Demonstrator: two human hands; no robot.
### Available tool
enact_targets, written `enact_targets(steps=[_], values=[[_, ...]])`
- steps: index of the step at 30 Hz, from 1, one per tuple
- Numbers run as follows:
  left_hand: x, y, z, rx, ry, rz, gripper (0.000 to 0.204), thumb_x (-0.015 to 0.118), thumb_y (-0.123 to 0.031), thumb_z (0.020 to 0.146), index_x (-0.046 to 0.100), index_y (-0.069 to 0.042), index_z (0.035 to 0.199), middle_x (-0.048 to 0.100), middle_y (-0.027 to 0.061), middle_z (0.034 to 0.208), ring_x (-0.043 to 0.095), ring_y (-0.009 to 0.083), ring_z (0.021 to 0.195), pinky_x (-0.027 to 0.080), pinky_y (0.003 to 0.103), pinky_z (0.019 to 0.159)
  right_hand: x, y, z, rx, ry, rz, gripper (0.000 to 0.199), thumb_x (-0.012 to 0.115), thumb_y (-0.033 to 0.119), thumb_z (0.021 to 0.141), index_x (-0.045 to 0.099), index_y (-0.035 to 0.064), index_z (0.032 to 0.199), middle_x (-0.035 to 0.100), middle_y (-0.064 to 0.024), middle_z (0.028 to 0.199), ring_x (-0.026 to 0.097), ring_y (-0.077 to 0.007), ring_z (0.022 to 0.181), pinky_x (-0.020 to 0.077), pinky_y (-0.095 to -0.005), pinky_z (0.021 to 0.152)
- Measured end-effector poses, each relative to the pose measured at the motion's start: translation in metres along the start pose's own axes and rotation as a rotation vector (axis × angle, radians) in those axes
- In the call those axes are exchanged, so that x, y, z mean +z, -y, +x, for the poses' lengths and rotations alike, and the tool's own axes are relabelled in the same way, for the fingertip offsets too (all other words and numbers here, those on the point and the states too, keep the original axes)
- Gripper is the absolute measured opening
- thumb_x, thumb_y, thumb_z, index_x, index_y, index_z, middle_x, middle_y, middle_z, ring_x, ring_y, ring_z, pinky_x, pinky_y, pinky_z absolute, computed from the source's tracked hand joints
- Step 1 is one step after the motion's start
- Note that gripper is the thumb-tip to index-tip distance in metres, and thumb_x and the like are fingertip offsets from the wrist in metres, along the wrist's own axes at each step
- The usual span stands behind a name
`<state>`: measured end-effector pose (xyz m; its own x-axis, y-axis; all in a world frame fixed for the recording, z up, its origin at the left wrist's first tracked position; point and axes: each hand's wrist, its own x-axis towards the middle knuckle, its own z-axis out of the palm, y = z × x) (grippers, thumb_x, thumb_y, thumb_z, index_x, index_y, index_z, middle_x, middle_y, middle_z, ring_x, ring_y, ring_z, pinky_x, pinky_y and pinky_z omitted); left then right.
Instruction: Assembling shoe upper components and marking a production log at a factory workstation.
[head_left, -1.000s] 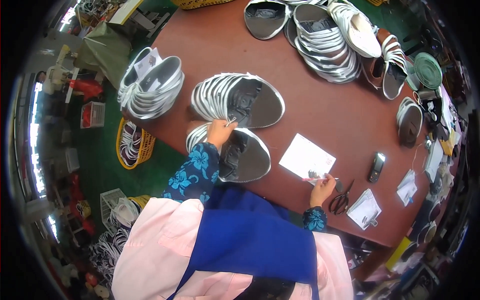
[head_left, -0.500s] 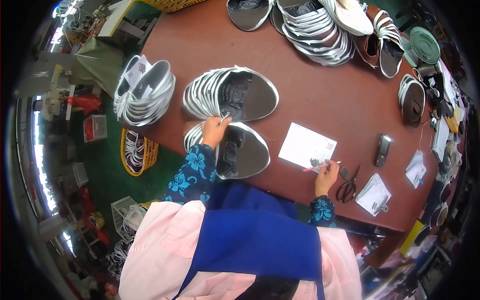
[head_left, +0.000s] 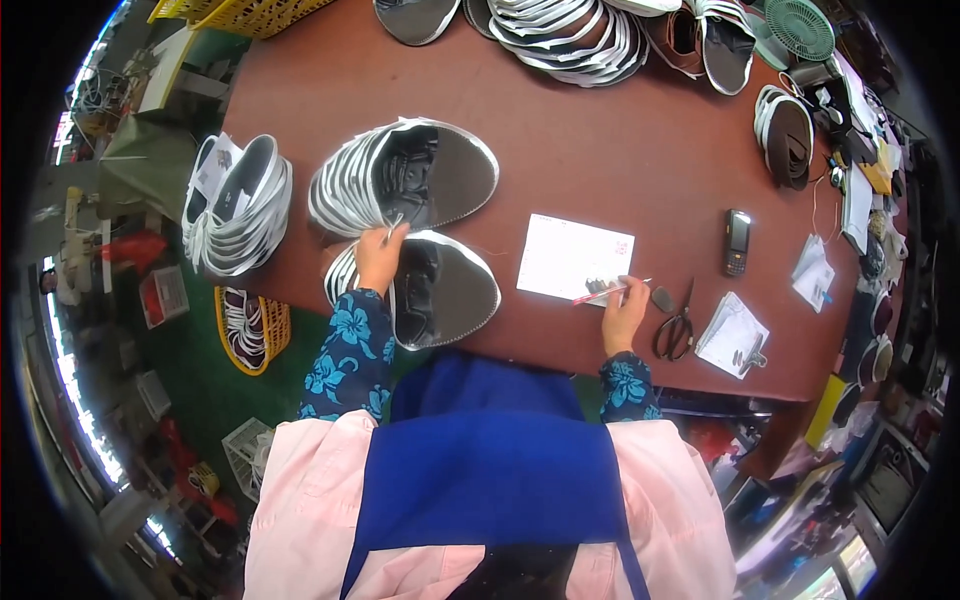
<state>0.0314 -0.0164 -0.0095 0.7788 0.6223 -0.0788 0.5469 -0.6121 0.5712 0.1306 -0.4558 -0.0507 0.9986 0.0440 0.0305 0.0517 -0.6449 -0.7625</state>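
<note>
I see my left hand (head_left: 380, 258) pinching the edge of a fanned stack of grey shoe soles (head_left: 400, 180) on the brown bench (head_left: 620, 150). My right hand (head_left: 622, 312) grips a red pen (head_left: 610, 291) over the white paper (head_left: 575, 258), scissors (head_left: 676, 325) just beside.

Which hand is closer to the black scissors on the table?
The right hand. It holds a red pen at the white paper, just left of the scissors. The left hand is far off, on the stacked shoe pieces.
</note>
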Motion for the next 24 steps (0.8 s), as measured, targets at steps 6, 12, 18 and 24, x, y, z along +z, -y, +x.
enact_targets(steps=[6, 12, 18, 24], values=[[0.002, -0.006, -0.001, -0.009, -0.008, 0.002, 0.053, 0.067, -0.049, 0.089, 0.070, 0.002, 0.075, 0.065, 0.0247, 0.074, 0.063, 0.0450, 0.074, 0.044, 0.052, 0.068, -0.001, -0.006, 0.001, -0.011, -0.046, -0.035, 0.020, 0.063, 0.003, 0.092, 0.056, 0.0017, 0.111, 0.053, -0.0173, 0.111, 0.053, -0.0343, 0.104, 0.0443, -0.0414, 0.092], [-0.004, -0.012, -0.003, -0.060, -0.010, 0.026, 0.051, 0.069, -0.049, 0.086, 0.070, 0.000, 0.073, 0.065, 0.0241, 0.075, 0.064, 0.0446, 0.076, 0.046, 0.052, 0.070, 0.000, -0.008, 0.005, -0.028, -0.078, -0.005, 0.014, 0.061, 0.007, 0.097, 0.056, 0.0014, 0.109, 0.053, -0.0155, 0.108, 0.052, -0.0318, 0.102, 0.0431, -0.0405, 0.092], [0.007, -0.003, -0.002, -0.028, -0.085, -0.037, 0.050, 0.072, -0.047, 0.084, 0.069, 0.001, 0.071, 0.062, 0.0254, 0.071, 0.061, 0.0452, 0.072, 0.045, 0.051, 0.069, 0.008, 0.000, 0.008, 0.039, -0.063, 0.091, 0.007, 0.054, 0.006, 0.097, 0.052, 0.0001, 0.093, 0.052, -0.0146, 0.096, 0.053, -0.0281, 0.091, 0.0435, -0.0376, 0.086], [-0.004, 0.000, 0.002, -0.099, 0.043, -0.036, 0.048, 0.069, -0.044, 0.088, 0.070, 0.002, 0.075, 0.063, 0.0244, 0.070, 0.064, 0.0435, 0.069, 0.044, 0.049, 0.062, 0.029, 0.019, 0.014, 0.150, 0.108, 0.298, 0.026, 0.048, 0.019, 0.104, 0.055, 0.0021, 0.122, 0.066, -0.0131, 0.099, 0.065, -0.0211, 0.088, 0.0517, -0.0338, 0.082]])
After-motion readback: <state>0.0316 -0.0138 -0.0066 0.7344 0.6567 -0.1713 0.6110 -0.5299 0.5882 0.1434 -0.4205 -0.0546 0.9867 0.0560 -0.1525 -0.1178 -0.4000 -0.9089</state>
